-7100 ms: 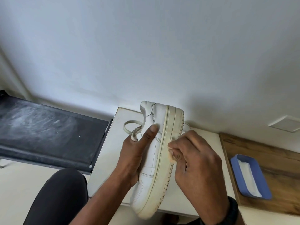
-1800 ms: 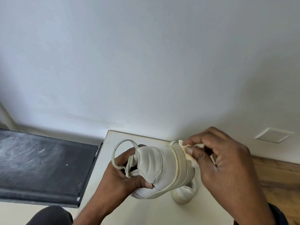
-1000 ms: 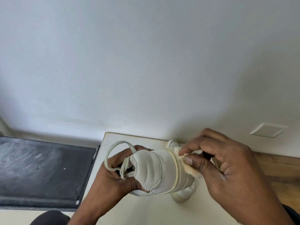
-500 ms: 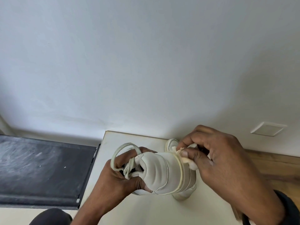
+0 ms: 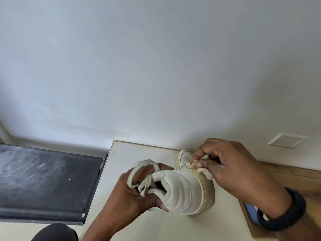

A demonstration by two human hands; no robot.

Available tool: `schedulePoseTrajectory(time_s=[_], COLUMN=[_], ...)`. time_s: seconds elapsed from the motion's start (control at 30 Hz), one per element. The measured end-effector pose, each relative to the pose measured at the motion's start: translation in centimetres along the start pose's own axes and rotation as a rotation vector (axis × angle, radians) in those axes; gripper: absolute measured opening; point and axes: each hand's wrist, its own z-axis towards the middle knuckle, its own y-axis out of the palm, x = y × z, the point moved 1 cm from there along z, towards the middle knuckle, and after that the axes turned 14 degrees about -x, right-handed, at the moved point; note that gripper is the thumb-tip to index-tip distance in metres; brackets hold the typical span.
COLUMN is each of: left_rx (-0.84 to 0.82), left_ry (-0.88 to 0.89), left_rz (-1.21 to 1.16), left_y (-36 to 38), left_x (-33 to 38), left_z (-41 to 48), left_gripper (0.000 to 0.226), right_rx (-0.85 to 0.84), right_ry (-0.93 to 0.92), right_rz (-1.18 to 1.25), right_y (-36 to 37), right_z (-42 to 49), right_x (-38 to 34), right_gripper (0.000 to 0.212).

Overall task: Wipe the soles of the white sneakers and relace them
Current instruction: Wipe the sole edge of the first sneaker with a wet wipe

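The sneaker (image 5: 184, 192) was held heel-first over the white table (image 5: 156, 225), its sole (image 5: 207, 192) turned right. The left hand (image 5: 137, 195) clasped its upper, loose lace (image 5: 139, 174) looped over the fingers. The right hand (image 5: 231, 167) pinched a cloth (image 5: 204, 171) against the sole's top edge. A second sneaker (image 5: 184, 158) stood just behind.
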Motion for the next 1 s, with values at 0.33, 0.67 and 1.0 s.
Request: schedulePoseTrajectory(time_s=[0.33,0.67,1.0], left_rx=[0.02,-0.126,-0.036], left_ry=[0.059,0.228,0.148], left_rz=[0.064,0.375,0.006], left_y=[-0.9,-1.3,-1.3], left_x=[0.2,0.5,0.3], left_z=[-0.2,0.0,-0.2], left_gripper=[0.049,0.039,0.066], right_rx=[0.076,-0.445,-0.758], right_ry=[0.135,0.215,0.047], right_rz=[0.638,1.599,1.588], right_y=[1.4,7.3,7.4], right_z=[-2.2,-3.0,-3.3], right_x=[3.2,6.5,5.6], right_gripper=[0.036,0.082,0.068])
